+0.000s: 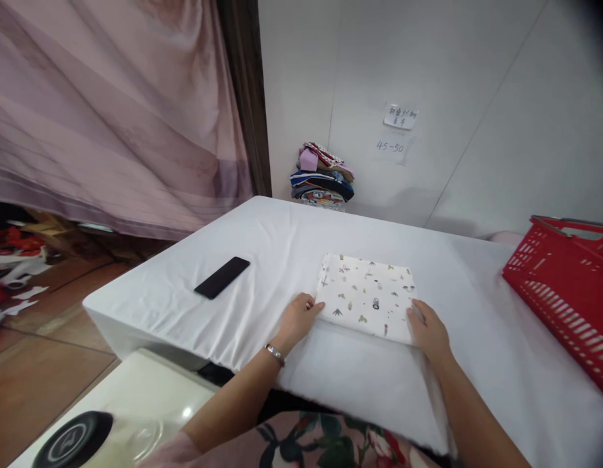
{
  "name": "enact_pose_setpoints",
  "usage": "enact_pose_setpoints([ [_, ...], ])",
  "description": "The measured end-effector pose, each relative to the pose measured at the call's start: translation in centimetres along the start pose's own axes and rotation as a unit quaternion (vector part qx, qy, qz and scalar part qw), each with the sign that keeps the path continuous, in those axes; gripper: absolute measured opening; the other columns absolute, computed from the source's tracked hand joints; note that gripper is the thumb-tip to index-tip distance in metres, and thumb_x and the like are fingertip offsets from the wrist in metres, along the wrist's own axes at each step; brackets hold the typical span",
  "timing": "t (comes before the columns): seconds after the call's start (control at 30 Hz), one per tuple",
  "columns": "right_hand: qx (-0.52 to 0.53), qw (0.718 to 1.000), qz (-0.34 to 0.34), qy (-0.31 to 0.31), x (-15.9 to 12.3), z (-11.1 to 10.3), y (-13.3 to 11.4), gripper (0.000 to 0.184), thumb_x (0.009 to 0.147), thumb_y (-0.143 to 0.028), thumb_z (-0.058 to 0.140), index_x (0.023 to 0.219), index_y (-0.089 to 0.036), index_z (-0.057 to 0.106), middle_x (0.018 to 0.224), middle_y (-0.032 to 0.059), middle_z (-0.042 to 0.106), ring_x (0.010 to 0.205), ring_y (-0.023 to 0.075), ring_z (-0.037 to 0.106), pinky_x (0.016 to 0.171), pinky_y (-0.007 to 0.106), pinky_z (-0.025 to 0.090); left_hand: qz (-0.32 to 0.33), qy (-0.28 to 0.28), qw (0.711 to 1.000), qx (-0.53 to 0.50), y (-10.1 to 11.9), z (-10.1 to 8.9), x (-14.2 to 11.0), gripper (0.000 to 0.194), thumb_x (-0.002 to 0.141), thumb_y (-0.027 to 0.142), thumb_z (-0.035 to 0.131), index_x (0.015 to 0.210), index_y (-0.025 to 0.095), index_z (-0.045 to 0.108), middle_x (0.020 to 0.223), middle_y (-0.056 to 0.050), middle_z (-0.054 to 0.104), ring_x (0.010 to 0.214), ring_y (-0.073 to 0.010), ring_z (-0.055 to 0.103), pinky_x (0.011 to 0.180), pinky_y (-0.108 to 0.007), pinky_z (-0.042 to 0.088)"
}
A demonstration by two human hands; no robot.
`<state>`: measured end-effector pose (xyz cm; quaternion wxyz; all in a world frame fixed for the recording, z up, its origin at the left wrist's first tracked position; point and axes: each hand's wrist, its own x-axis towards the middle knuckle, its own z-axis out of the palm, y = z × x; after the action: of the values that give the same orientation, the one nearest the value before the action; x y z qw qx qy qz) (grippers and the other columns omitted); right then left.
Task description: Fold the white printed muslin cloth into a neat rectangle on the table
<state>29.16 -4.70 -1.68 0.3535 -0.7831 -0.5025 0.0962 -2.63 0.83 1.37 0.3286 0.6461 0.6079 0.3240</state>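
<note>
A folded white cloth [364, 296] with small printed leaves and mushroom-like figures lies flat on the white-covered table [301, 240]. At its near left corner my left hand [297, 317] is closed, the thumb on top of the fabric and the fingers curled at the edge. My right hand [430, 331] grips the right side close to the near corner, thumb and fingers pinched on it. A silver bracelet [275, 354] circles my left wrist. The undersides of the fingers are hidden.
Left of the cloth lies a black phone [223, 277]. A red plastic basket [569, 286] stands at the right edge. Beyond the table's far edge is a stack of folded fabrics [323, 179]. A white surface with a black round object [74, 439] is at the lower left.
</note>
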Motion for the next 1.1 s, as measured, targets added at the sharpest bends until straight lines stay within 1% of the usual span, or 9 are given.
enact_pose_setpoints([
  [0.27, 0.010, 1.000, 0.006, -0.002, 0.1, -0.1, -0.2, 0.052, 0.078, -0.048, 0.040, 0.116, -0.017, 0.057, 0.129, 0.0091, 0.051, 0.119, 0.0254, 0.045, 0.103, 0.039, 0.033, -0.047, -0.054, 0.997, -0.036, -0.1, -0.5, 0.5, 0.028, 0.073, 0.045, 0.057, 0.063, 0.019, 0.052, 0.056, 0.003, 0.051, 0.055, -0.0125, 0.049, 0.055, -0.024, 0.036],
  [0.4, 0.002, 1.000, -0.005, 0.005, 0.2, 0.1, 0.0, 0.054, 0.078, -0.048, 0.038, 0.117, -0.015, 0.056, 0.128, 0.0104, 0.052, 0.119, 0.0253, 0.046, 0.102, 0.039, 0.034, -0.047, -0.023, 0.999, 0.016, 0.6, -0.4, 0.9, 0.035, 0.073, 0.054, 0.055, 0.066, 0.019, 0.055, 0.065, 0.000, 0.057, 0.060, -0.0142, 0.052, 0.056, -0.025, 0.036],
  [0.5, -0.007, 1.000, -0.010, 0.004, 0.2, 0.2, 0.0, 0.055, 0.079, -0.048, 0.037, 0.118, -0.013, 0.056, 0.129, 0.0112, 0.051, 0.119, 0.0252, 0.045, 0.103, 0.039, 0.034, -0.025, -0.012, 0.998, 0.060, 0.9, 0.1, 1.3, 0.033, 0.078, 0.048, 0.049, 0.065, 0.019, 0.054, 0.071, -0.002, 0.059, 0.064, -0.0149, 0.054, 0.058, -0.025, 0.036],
  [0.6, -0.014, 1.000, -0.016, 0.001, 0.1, 0.3, -0.1, 0.055, 0.079, -0.047, 0.037, 0.118, -0.013, 0.056, 0.128, 0.0111, 0.052, 0.119, 0.0243, 0.046, 0.103, 0.037, 0.033, -0.018, -0.023, 0.995, 0.099, 0.9, 0.2, 1.8, 0.032, 0.082, 0.041, 0.043, 0.062, 0.019, 0.053, 0.070, -0.004, 0.060, 0.065, -0.0157, 0.055, 0.059, -0.026, 0.036],
  [0.7, -0.015, 1.000, -0.012, -0.001, 0.1, 0.2, -0.2, 0.054, 0.079, -0.046, 0.037, 0.117, -0.013, 0.056, 0.127, 0.0106, 0.052, 0.119, 0.0240, 0.046, 0.103, 0.036, 0.033, -0.029, -0.049, 0.991, 0.121, 0.9, -0.2, 2.2, 0.035, 0.083, 0.044, 0.041, 0.061, 0.019, 0.052, 0.068, -0.004, 0.061, 0.065, -0.0168, 0.056, 0.058, -0.026, 0.036],
  [0.83, -0.009, 0.999, 0.038, -0.033, 0.9, -0.3, -0.3, 0.057, 0.079, -0.047, 0.039, 0.124, -0.016, 0.051, 0.130, 0.0089, 0.050, 0.117, 0.0248, 0.048, 0.100, 0.036, 0.036, -0.060, -0.043, 0.990, 0.122, 1.3, -0.4, 3.4, 0.040, 0.080, 0.057, 0.041, 0.077, 0.020, 0.057, 0.079, -0.005, 0.066, 0.073, -0.0193, 0.060, 0.060, -0.027, 0.038],
  [0.93, -0.016, 0.993, 0.088, -0.074, 2.1, -0.6, -0.4, 0.063, 0.078, -0.049, 0.043, 0.133, -0.018, 0.042, 0.133, 0.0099, 0.049, 0.111, 0.0260, 0.053, 0.095, 0.037, 0.040, -0.056, -0.052, 0.989, 0.127, 1.9, 0.2, 4.9, 0.043, 0.081, 0.058, 0.039, 0.095, 0.020, 0.057, 0.095, -0.007, 0.067, 0.087, -0.0212, 0.061, 0.068, -0.027, 0.040],
  [1.0, -0.022, 0.992, 0.092, -0.082, 3.0, -0.5, -0.6, 0.066, 0.078, -0.050, 0.045, 0.136, -0.018, 0.038, 0.130, 0.0112, 0.050, 0.108, 0.0262, 0.055, 0.092, 0.037, 0.042, -0.048, -0.068, 0.986, 0.146, 2.4, 0.7, 5.9, 0.043, 0.085, 0.053, 0.035, 0.096, 0.019, 0.058, 0.096, -0.009, 0.067, 0.090, -0.0223, 0.061, 0.070, -0.028, 0.041],
  [1.1, -0.034, 0.994, 0.068, -0.077, 4.2, -0.3, -0.9, 0.067, 0.076, -0.047, 0.050, 0.136, -0.019, 0.037, 0.127, 0.0109, 0.053, 0.110, 0.0268, 0.053, 0.091, 0.036, 0.041, -0.044, -0.080, 0.981, 0.170, 2.9, 1.3, 6.7, 0.040, 0.087, 0.044, 0.033, 0.088, 0.015, 0.060, 0.093, -0.014, 0.067, 0.091, -0.0247, 0.061, 0.072, -0.030, 0.041],
])
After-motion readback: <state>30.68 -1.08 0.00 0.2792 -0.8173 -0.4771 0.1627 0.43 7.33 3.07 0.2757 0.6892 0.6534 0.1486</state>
